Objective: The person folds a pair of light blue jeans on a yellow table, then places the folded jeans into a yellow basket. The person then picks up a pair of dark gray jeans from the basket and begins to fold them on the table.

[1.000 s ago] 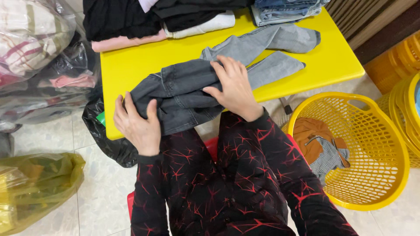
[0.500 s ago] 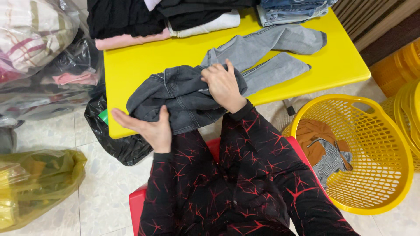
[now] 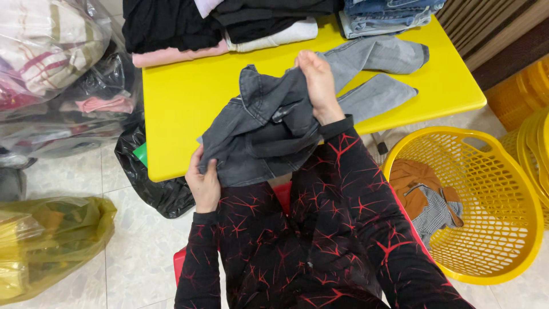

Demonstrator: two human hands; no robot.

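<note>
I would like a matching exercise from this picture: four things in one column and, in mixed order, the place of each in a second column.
Things:
1. dark grey denim garment
2. brown garment
3. folded jeans pile
4. yellowish plastic bag

Places:
A. on the floor at the lower left
B. inside the yellow basket
C. held by the left hand and the right hand
D. at the far right end of the yellow table

Pairs: 1-C, 2-B, 3-D, 4-A

Dark grey jeans (image 3: 269,129), yellow table (image 3: 189,97)
</note>
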